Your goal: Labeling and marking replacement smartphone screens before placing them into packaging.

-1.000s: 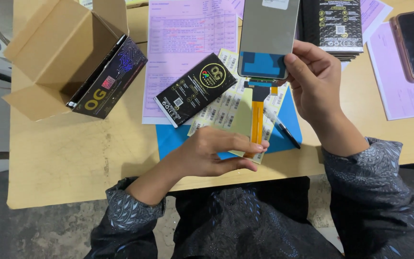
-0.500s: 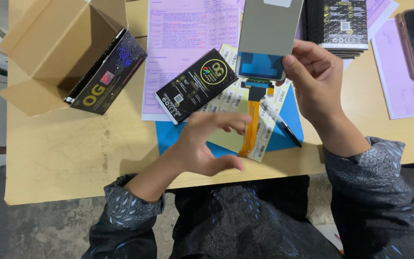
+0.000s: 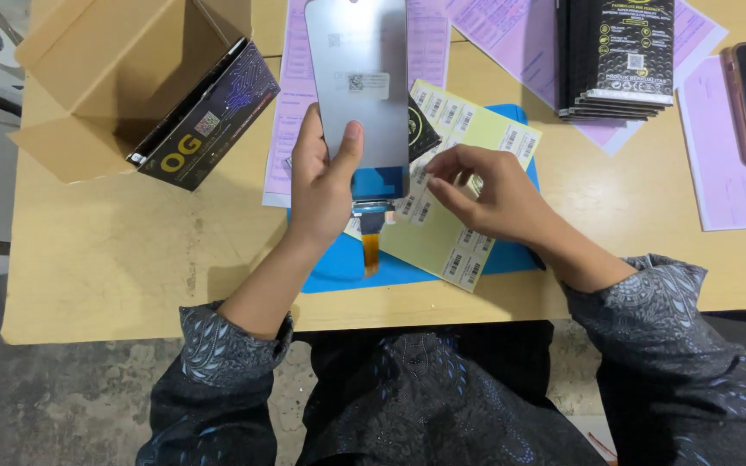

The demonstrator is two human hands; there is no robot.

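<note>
Head view shows my left hand (image 3: 325, 177) holding a grey phone display panel (image 3: 360, 82) upright above the wooden surface (image 3: 131, 250), thumb pressed on its back, its orange flex cable (image 3: 371, 246) hanging over the blue mat (image 3: 338, 267). My right hand (image 3: 498, 198) rests just beside it on the yellow barcode label sheet (image 3: 468, 138), fingers (image 3: 442, 164) narrowly pinched at a label. An open cardboard box (image 3: 123, 78) sits far left, a stack of black packets (image 3: 615, 52) top right.

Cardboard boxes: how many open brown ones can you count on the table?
1. The open cardboard box lies on its side at the table's far left corner, with a black carton sticking out. Others may be off-frame.
</note>
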